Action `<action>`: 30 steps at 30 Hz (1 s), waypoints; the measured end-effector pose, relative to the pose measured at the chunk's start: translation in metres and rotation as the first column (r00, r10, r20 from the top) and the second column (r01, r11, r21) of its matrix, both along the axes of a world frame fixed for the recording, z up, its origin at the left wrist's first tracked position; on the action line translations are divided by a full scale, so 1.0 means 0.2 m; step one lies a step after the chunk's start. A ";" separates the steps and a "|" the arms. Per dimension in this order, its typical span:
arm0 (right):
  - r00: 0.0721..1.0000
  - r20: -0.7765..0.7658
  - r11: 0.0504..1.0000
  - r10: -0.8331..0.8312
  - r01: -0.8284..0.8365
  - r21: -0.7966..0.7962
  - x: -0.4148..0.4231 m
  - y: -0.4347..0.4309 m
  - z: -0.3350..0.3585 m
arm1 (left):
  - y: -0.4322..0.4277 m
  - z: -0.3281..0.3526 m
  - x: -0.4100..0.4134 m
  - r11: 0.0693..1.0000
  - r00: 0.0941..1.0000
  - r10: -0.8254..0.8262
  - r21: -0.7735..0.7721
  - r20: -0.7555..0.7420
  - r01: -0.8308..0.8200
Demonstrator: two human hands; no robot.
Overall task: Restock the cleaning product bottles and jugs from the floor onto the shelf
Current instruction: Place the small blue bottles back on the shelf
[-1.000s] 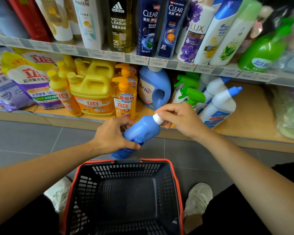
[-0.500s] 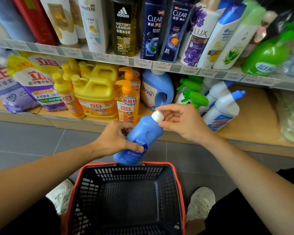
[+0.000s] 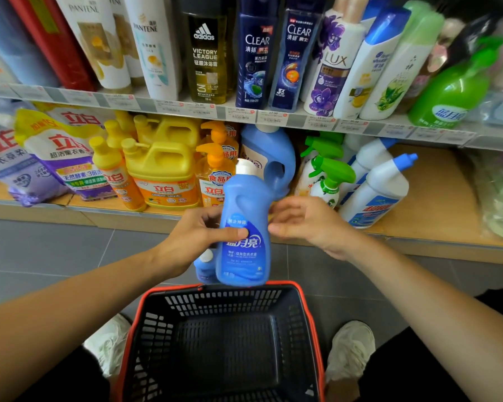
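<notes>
Basket [image 3: 308,306] sits on the floor, red rim, black mesh walls & btm showing, btwn two white shoes [image 3: 350,345]. The lower shelf [image 3: 436,204] is the packed one. L to R: pouches [image 3: 67,158], a yellow jug [image 3: 160,169] w/ handle, orange pump bottles [image 3: 215,175], a big blue jug [image 3: 270,158], green-trigger sprays [image 3: 330,172], then two white bottles [image 3: 375,192] w/ blue caps leaning to the right. Wood board shows to the right of those. The upper shelf [image 3: 186,107] carries shampoos [image 3: 256,53] in a tight row (Pantene, Clear, Lux etc.), all upright or slightly tilted.

The bottle [image 3: 246,227] is blue w/ a white cap, upright, label facing out. It's up in the air, over the basket's far rim & in front of the lower shelf's edge. From here its cap overlaps the blue jug.

Left hand [image 3: 192,242] grasps it at the waist from the left, thumb laid across the front label, fingers wrapped round the back. Right hand [image 3: 305,224] holds nothing. Its fingers are loose & slightly spread, just beside the bottle's right side. The fingertips reach the bottle's edge, but can't tell if they touch.

A small bottle [image 3: 205,266], also blue w/ white cap, peeks out under the left hand, right beside the held one's base. Can't tell what it rests on.
</notes>
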State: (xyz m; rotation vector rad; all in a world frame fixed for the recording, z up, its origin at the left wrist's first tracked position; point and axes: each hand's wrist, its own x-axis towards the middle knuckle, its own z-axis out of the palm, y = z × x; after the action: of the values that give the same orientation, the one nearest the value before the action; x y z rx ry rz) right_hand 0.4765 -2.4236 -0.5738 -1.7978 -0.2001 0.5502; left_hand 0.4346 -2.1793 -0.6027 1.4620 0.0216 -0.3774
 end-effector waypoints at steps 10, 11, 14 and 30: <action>0.999 -0.034 0.988 0.001 0.004 0.156 -0.17 0.13 -0.12 | -0.02 0.07 0.04 0.972 0.984 0.174 -0.156 -0.034 -0.178; 0.999 -0.008 0.985 -0.041 0.042 0.166 -0.17 0.14 -0.12 | -0.02 0.08 0.04 0.976 0.986 0.166 -0.136 -0.028 -0.168; 0.987 0.062 0.976 -0.150 0.138 0.171 -0.16 0.13 -0.12 | 0.00 0.10 0.07 0.987 0.987 0.162 0.001 0.012 -0.162; 0.920 0.391 1.000 -0.017 0.013 0.014 -0.04 -0.03 0.10 | 0.04 0.09 0.04 0.844 0.775 -0.172 0.497 0.609 -0.203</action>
State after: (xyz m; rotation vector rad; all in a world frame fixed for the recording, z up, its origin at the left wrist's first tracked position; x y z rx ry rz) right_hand 0.4695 -2.4291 -0.5547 -1.8831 -0.4619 0.1705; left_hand 0.4420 -2.1709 -0.5855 2.0979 -0.4454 0.1896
